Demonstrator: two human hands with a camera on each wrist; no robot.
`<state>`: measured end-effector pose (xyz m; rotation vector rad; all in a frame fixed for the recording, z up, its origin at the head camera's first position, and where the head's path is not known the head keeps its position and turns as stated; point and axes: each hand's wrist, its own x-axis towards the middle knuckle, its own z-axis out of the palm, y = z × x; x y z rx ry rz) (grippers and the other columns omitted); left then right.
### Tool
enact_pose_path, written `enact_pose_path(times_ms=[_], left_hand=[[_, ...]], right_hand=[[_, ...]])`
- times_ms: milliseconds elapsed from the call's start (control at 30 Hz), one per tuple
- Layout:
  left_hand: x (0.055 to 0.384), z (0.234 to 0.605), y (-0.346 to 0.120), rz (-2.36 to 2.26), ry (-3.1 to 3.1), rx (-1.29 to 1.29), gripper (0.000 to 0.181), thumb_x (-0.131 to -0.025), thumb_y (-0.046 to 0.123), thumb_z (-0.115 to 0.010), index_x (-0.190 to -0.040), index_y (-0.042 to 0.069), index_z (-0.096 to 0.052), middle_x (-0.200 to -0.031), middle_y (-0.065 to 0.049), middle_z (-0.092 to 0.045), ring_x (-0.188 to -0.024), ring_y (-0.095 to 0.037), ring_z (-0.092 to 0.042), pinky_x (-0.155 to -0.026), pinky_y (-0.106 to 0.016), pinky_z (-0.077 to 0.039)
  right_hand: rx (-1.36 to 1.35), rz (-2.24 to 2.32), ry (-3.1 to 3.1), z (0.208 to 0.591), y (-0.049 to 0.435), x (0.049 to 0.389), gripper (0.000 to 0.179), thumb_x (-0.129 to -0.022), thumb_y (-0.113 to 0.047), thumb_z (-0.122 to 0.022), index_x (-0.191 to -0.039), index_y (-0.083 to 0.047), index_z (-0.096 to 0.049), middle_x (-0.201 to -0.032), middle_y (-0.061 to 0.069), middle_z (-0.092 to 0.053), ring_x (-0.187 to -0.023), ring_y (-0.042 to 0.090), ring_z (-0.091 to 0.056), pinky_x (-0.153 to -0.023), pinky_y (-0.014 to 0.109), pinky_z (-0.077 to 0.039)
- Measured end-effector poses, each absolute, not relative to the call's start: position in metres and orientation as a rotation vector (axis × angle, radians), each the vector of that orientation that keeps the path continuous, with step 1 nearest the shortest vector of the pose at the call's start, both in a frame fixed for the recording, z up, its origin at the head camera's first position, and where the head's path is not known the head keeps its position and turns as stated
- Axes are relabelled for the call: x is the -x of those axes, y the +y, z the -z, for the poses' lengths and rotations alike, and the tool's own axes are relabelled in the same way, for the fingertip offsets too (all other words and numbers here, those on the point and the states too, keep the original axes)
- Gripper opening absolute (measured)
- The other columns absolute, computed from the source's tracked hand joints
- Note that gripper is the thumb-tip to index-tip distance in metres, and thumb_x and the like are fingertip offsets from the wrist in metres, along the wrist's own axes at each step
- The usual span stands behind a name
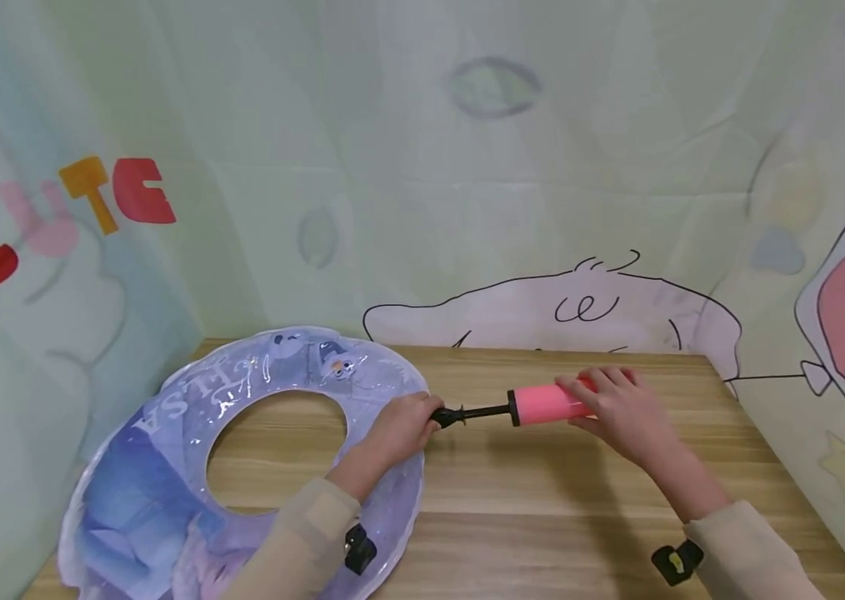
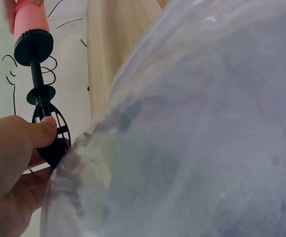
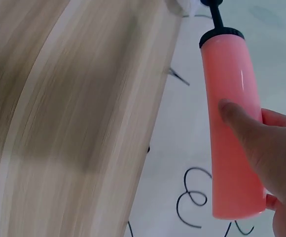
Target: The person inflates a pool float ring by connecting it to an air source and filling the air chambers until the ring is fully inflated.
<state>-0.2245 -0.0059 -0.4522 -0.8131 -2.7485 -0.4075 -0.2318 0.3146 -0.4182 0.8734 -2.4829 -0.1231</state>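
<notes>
A hand pump has a pink barrel and a thin black rod ending in a black slotted end piece. My right hand grips the barrel, its thumb lying along the pink side. With thumb and fingers, my left hand holds the black end piece. The pump lies roughly level above the table. Beside my left hand is a clear and blue-purple swim ring with cartoon prints. Whether the pump's end touches the ring, I cannot tell.
The wooden table runs back to a printed cloth backdrop with drawn figures and large letters. The swim ring covers the table's left part. A small black device sits on the left wrist and another black device on the right.
</notes>
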Motion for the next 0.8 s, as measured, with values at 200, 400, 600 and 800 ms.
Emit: enact_pose_path(times_ms=[200,400,600,800], left_hand=[[0.224,0.451,-0.006,0.403,-2.761,0.795,0.018,-0.082,0.013,-0.068,-0.098,0.005,-0.064,-0.083,-0.006,-0.064,-0.073,-0.021,-0.061,-0.066,-0.036,-0.049],[0.223,0.451,-0.004,0.419,-2.768,0.788,0.017,-0.081,0.013,-0.068,-0.096,0.006,-0.064,-0.084,-0.006,-0.064,-0.074,-0.021,-0.061,-0.066,-0.035,-0.049],[0.223,0.454,-0.003,0.425,-2.775,0.773,0.016,-0.081,0.012,-0.068,-0.096,0.007,-0.064,-0.083,-0.006,-0.065,-0.074,-0.020,-0.060,-0.067,-0.035,-0.049],[0.223,0.455,-0.003,0.436,-2.792,0.780,0.014,-0.081,0.012,-0.068,-0.094,0.008,-0.065,-0.085,-0.005,-0.066,-0.076,-0.019,-0.061,-0.069,-0.035,-0.049]], right_hand=[[-0.899,0.144,-2.436,0.423,0.287,0.232,0.061,-0.062,-0.038,-0.083,-0.116,-0.023,-0.060,-0.099,0.007,-0.062,-0.095,0.027,-0.055,-0.080,0.047,-0.043],[-0.930,0.155,-2.391,0.429,0.264,0.231,0.060,-0.062,-0.041,-0.083,-0.114,-0.023,-0.060,-0.096,0.006,-0.062,-0.091,0.026,-0.056,-0.078,0.045,-0.044],[-0.923,0.170,-2.372,0.433,0.257,0.231,0.058,-0.063,-0.042,-0.082,-0.113,-0.023,-0.061,-0.095,0.005,-0.063,-0.089,0.026,-0.055,-0.076,0.043,-0.043],[-0.946,0.167,-2.379,0.439,0.264,0.231,0.055,-0.065,-0.043,-0.080,-0.113,-0.023,-0.062,-0.093,0.005,-0.062,-0.088,0.026,-0.056,-0.074,0.043,-0.044]])
